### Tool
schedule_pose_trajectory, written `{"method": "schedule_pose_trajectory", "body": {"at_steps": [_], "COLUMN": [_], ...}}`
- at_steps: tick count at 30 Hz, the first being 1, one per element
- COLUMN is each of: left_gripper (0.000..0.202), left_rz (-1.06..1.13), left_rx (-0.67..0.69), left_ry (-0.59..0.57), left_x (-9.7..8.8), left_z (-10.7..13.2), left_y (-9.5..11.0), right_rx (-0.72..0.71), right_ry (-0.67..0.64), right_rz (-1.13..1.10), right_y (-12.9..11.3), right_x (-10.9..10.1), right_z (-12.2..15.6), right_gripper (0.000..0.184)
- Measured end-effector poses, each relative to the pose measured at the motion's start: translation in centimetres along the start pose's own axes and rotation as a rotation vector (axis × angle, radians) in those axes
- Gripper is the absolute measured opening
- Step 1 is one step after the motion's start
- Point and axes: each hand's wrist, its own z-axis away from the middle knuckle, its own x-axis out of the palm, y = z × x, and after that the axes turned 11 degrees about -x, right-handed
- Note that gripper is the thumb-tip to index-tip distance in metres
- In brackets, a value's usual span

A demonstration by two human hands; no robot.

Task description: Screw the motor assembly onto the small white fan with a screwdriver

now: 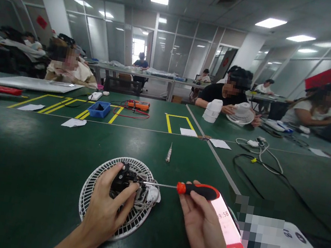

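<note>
A white round fan grille [93, 188] lies flat on the green table, with a black motor block [123, 180] at its middle. My left hand [107, 208] is closed round that motor block from the near side. My right hand [200, 220] grips the red and black handle of a screwdriver [197, 189]. Its thin shaft runs level to the left and its tip meets the motor block beside a white part [151, 194].
A second small screwdriver [169, 152] lies just beyond the grille. A phone with a lit screen [234, 243] and a white device [297, 245] lie at the right, with cables [258, 157] beyond. A blue tray [99, 109], an orange meter [138, 104] and paper slips sit farther back. Other people work at neighbouring tables.
</note>
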Motion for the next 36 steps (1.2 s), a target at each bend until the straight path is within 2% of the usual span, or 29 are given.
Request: {"method": "schedule_pose_trajectory", "body": {"at_steps": [7, 10, 14, 19, 24, 29, 36], "left_gripper": [0.042, 0.042, 0.039, 0.039, 0.038, 0.037, 0.036], "left_rz": [0.019, 0.009, 0.005, 0.015, 0.019, 0.018, 0.024], "left_rx": [-0.004, -0.013, -0.020, -0.022, -0.033, -0.027, -0.035], "left_ry": [0.001, 0.005, -0.011, -0.012, -0.013, -0.005, 0.010], "left_x": [0.0, 0.0, -0.2, -0.3, -0.2, -0.2, -0.2], "left_z": [0.0, 0.1, 0.1, -0.1, 0.0, 0.0, 0.0], "left_y": [0.0, -0.1, 0.0, 0.1, 0.2, 0.2, 0.3], "right_rx": [0.072, 0.053, 0.012, 0.085, 0.059, 0.135, 0.067], "right_ry": [0.036, 0.049, 0.000, 0.048, 0.087, 0.114, 0.071], "right_rz": [0.049, 0.006, -0.024, 0.031, 0.005, -0.007, 0.000], "right_y": [0.6, 0.3, 0.1, 0.8, 0.6, 0.9, 1.2], "right_x": [-0.7, -0.5, -0.1, -0.7, -0.6, -0.7, -0.9], "right_z": [-0.2, -0.2, -0.1, -0.3, -0.1, 0.2, 0.2], "right_gripper": [0.048, 0.048, 0.048, 0.047, 0.047, 0.039, 0.049]}}
